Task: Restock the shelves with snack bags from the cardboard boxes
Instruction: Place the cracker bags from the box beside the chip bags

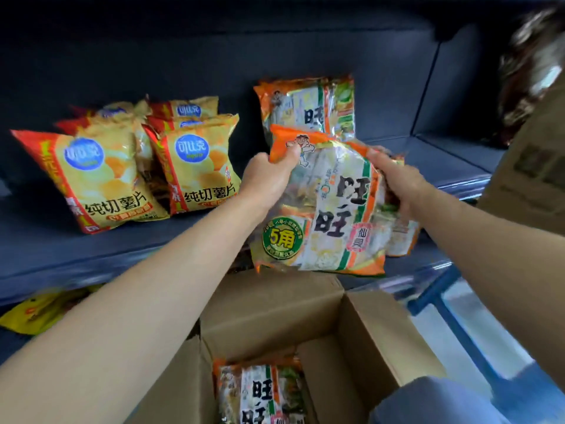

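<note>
Head view: left hand [269, 175] clamps the top-left corner of a cracker bag [324, 215], right hand [397, 182] grips its right edge, with more bags bunched behind. Bag is tilted, at the shelf [91, 249] front edge, above the open box [305, 325]. Another cracker bag [263, 393] lies in the box. Cracker stack [308, 108] stands at shelf back; chip bags [122, 163] sit to its left. Second box [535, 166] at right.

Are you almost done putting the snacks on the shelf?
Partway. Done: chip bags and rice cracker bags already sit on the shelf. Now: both hands, left and right, hold cracker packs. Left: more packs in the open box.
</note>
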The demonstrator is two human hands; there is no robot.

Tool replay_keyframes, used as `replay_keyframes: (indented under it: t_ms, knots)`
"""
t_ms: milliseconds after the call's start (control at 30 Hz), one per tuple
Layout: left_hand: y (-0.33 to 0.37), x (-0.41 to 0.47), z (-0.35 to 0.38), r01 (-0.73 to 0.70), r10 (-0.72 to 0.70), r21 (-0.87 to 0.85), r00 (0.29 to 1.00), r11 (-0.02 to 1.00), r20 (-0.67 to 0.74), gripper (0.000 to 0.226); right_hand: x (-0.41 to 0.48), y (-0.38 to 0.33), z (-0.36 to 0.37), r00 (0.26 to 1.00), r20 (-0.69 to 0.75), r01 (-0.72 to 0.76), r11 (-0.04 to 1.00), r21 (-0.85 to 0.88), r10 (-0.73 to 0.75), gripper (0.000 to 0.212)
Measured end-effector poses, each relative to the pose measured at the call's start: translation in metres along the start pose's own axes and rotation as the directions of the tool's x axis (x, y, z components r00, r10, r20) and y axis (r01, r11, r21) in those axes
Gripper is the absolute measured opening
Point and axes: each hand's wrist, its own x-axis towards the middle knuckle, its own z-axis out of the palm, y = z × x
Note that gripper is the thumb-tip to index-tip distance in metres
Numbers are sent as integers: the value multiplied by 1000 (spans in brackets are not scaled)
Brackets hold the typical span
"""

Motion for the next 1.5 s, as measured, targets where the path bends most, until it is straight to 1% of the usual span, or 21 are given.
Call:
replay_keyframes:
  t_ms: [67, 100, 133, 200, 300, 400, 433, 500, 567, 633, 733, 800, 900, 1000, 1067, 1200, 1267, 1400, 1500]
  knots:
    - [8, 7, 3, 34, -36, 32, 998, 999, 44, 65, 10, -27, 1, 989, -88, 118, 993, -15, -118, 77]
    - [12, 11, 4, 48, -51, 52, 997, 997, 55, 80, 13, -38, 4, 981, -96, 167, 986, -15, -168, 80]
    - [15, 17, 6, 54, -58, 76, 997, 996, 57, 89, 17, -47, 7, 972, -99, 212, 977, -20, -213, 82]
    - [22, 30, 9, 53, -57, 139, 998, 989, 24, 93, 24, -62, 13, 949, -102, 295, 955, -30, -297, 82]
    - [32, 55, 12, 37, -24, 191, 997, 981, -70, 94, 36, -80, 24, 917, -113, 383, 924, -15, -382, 81]
    - [36, 80, 18, 46, -10, 225, 987, 973, -158, 95, 51, -91, 30, 895, -81, 439, 898, -18, -439, 64]
    - [34, 87, 21, 67, -26, 243, 985, 968, -168, 98, 56, -92, 30, 893, -65, 445, 895, -29, -446, 61]
    - [24, 99, 29, 129, -80, 286, 981, 950, -177, 102, 67, -87, 27, 900, -3, 434, 897, -87, -436, 62]
    - [7, 106, 37, 208, -157, 344, 973, 915, -171, 105, 79, -72, 22, 924, 91, 381, 914, -141, -371, 69]
    - [-8, 112, 44, 255, -211, 358, 965, 898, -158, 108, 90, -52, 15, 935, 211, 325, 926, -193, -284, 67]
    - [-15, 123, 47, 233, -199, 260, 968, 937, -151, 104, 110, -26, 10, 926, 349, 262, 908, -326, -142, 60]
    - [-14, 131, 48, 212, -179, 211, 969, 954, -169, 98, 122, -19, 15, 925, 357, 259, 906, -334, -132, 58]
    - [-13, 138, 54, 194, -158, 168, 966, 966, -204, 91, 140, -19, 26, 941, 275, 283, 903, -323, -197, 54]
    - [-17, 145, 59, 176, -143, 129, 961, 976, -237, 74, 155, -19, 33, 948, 198, 307, 873, -378, -248, 52]
    - [-20, 148, 60, 160, -131, 105, 961, 981, -244, 66, 160, -17, 37, 951, 146, 308, 863, -401, -272, 52]
    - [-27, 149, 62, 164, -138, 114, 969, 980, -205, 67, 155, -12, 42, 955, 35, 276, 836, -474, -295, 61]
    - [-27, 147, 62, 181, -154, 139, 971, 974, -186, 70, 148, -9, 44, 950, 6, 273, 820, -503, -313, 63]
    - [-21, 134, 57, 213, -178, 200, 967, 956, -181, 71, 126, -6, 46, 919, -37, 305, 769, -561, -392, 54]
    - [-20, 117, 51, 199, -155, 254, 971, 946, -182, 69, 104, -2, 46, 890, 5, 379, 733, -565, -457, 45]
